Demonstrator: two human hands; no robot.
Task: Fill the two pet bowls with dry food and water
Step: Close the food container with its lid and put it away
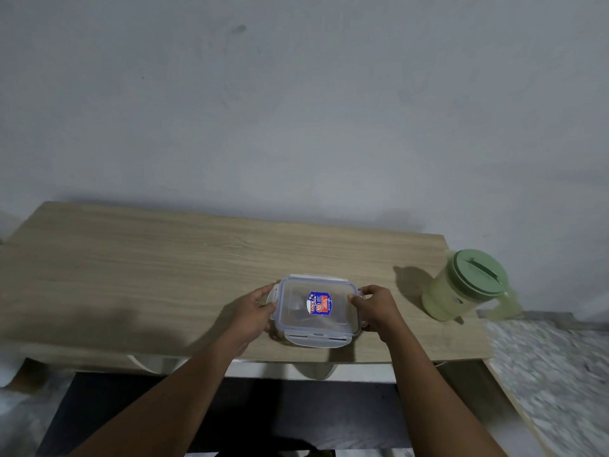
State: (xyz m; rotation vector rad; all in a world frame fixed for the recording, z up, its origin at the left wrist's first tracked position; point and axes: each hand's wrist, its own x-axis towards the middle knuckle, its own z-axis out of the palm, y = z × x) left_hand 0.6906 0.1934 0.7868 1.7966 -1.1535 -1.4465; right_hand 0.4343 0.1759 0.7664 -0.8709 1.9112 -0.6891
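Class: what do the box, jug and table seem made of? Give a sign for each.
Box: clear glossy plastic; its lid is see-through. Jug: pale green plastic, likely, with a matt lid; its wall looks translucent. Table: wood or wood-look laminate, matt; grain lines show, but which cannot be told.

A plain, pale grey wall (296, 110) fills the upper half of the view, dimly and unevenly lit, with a few faint scuffs. Against it stands a table (148, 275) with a light wood-grain top, and soft shadows fall across its left and near parts. To the right lies a speckled grey-and-white floor (553, 374). Below the table's near edge, everything is dark.
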